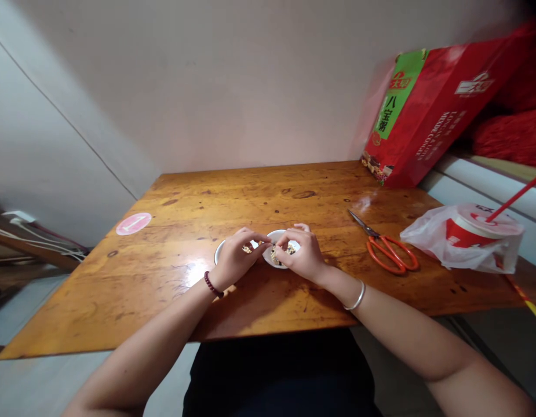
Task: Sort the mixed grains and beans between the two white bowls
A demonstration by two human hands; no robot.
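Over the near middle of the table, my left hand and my right hand come close together, each with thumb and finger pinched. Whatever sits between the fingertips is too small to name. Beneath my right hand is a white bowl holding a mix of pale and dark grains or beans. A second white bowl lies mostly hidden behind my left hand, with some pale bits showing between the fingers.
Orange-handled scissors lie to the right. Beyond them is a lidded red-and-white cup with a straw, in a plastic bag. A red carton stands at the back right. A pink round sticker is on the table's left side.
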